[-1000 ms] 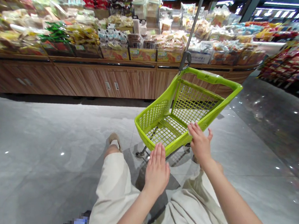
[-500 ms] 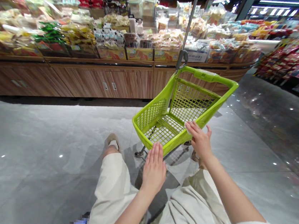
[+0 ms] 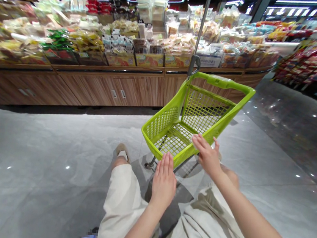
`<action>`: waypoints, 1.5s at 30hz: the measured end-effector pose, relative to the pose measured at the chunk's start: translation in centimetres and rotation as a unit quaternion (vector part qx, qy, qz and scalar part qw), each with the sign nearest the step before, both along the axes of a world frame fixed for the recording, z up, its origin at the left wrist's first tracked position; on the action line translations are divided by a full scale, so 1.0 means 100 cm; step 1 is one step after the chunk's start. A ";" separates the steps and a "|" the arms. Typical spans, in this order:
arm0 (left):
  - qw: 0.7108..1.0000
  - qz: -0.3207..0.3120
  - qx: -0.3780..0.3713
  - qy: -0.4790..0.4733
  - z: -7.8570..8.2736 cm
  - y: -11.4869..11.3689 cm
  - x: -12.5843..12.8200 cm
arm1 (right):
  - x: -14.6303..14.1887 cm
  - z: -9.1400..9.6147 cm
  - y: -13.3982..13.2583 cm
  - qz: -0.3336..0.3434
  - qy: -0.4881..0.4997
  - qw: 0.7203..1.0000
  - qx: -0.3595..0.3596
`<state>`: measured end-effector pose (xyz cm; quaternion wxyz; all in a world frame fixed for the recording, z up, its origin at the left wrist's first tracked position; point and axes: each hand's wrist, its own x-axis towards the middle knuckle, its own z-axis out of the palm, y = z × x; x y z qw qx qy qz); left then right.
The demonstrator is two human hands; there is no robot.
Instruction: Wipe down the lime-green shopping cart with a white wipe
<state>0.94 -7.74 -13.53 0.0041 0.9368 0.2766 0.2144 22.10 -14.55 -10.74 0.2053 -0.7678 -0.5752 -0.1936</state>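
Observation:
A lime-green plastic shopping cart [image 3: 213, 131] with a grid floor and grid walls stands in front of me, angled to the right. My left hand [image 3: 164, 182] lies with straight fingers, side by side, their tips at the cart's near rim. Farther right, my right hand [image 3: 207, 155] reaches over the side rim with its fingers stretched out and one digit raised apart. Neither hand is wrapped around the rim. Whether the palms press on the cart, I cannot tell.
A wooden display counter [image 3: 139, 90] runs behind the cart, piled with packaged snacks [image 3: 181, 45]. A grey pole [image 3: 202, 24] with a hook rises by the cart's far left corner. Shelves of red packets [image 3: 296, 62] stand at right. Glossy grey floor [image 3: 43, 151] lies around my legs.
My right hand has slid slightly left and down along the cart's side rim. My left hand stays at the near rim. The whole view has shifted a little.

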 end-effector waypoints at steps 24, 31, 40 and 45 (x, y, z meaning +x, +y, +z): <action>0.999 0.010 -0.012 -0.029 -0.004 -0.010 0.010 | -0.022 -0.005 0.008 -0.079 0.026 0.994 0.072; 1.000 0.001 -0.012 -0.014 -0.007 -0.007 0.008 | -0.070 -0.008 -0.003 0.083 0.000 0.997 0.000; 1.000 0.009 -0.017 -0.019 -0.005 -0.010 0.010 | -0.022 -0.004 0.006 -0.073 0.017 0.997 0.032; 1.000 0.006 -0.009 -0.005 -0.008 -0.007 0.008 | -0.083 -0.009 -0.003 0.097 0.004 0.995 -0.016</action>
